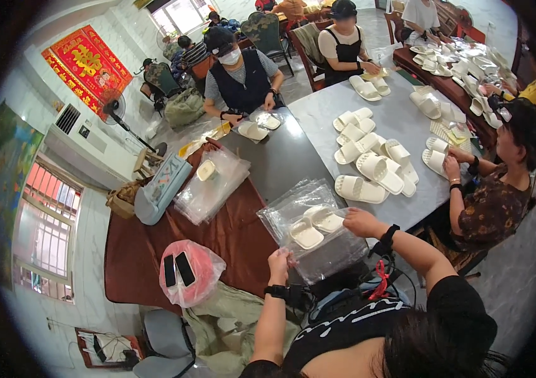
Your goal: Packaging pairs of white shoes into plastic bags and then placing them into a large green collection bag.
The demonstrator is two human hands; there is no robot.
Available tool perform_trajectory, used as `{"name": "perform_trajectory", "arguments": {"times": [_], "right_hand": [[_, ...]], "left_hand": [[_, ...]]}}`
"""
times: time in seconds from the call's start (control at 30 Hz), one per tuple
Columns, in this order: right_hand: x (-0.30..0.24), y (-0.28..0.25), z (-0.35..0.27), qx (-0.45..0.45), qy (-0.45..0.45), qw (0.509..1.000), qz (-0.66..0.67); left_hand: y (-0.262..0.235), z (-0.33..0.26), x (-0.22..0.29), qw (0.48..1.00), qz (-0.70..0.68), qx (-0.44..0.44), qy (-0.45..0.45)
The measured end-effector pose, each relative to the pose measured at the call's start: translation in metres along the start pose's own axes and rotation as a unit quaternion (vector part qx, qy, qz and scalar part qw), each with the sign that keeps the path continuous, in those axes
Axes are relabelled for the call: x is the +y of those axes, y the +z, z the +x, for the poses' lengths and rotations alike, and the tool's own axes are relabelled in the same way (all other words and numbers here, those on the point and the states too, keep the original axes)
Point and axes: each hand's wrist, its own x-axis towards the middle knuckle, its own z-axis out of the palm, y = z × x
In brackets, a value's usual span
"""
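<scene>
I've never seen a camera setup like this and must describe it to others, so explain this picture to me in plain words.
There is no robot here: a person works with two bare hands. The picture comes from a wide fisheye camera worn on the person's head, looking down, so straight edges bend near the rim.

At the lower middle, a pair of cream slippers lies on or inside clear plastic; which is hard to tell. The left hand is at the plastic's left edge and the right hand is at the slippers' right side; the exact grips are unclear.

Farther up the grey table are more slippers. To the left, a light blue bag rests on a brown cover.
</scene>
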Motion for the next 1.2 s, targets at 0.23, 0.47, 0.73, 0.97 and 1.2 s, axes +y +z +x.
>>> {"name": "perform_trajectory", "arguments": {"times": [0.23,0.47,0.73,0.97,1.2], "right_hand": [[-0.011,-0.036,0.012,0.045,0.0,0.999,0.01],[-0.028,-0.106,0.025,0.192,0.015,0.981,0.007],[-0.025,-0.114,0.039,0.416,0.144,0.863,0.246],[-0.012,-0.118,0.043,0.409,0.186,0.839,0.307],[-0.033,-0.097,0.015,0.384,0.173,0.857,0.297]], "left_hand": [[0.009,-0.017,0.031,0.989,0.024,-0.026,0.143],[0.012,-0.051,0.08,0.971,-0.093,-0.039,0.218],[0.017,-0.053,0.093,0.926,-0.146,-0.257,0.234],[0.037,-0.044,0.11,0.924,0.0,-0.191,0.331],[0.039,-0.047,0.092,0.916,0.022,-0.056,0.397]]}}
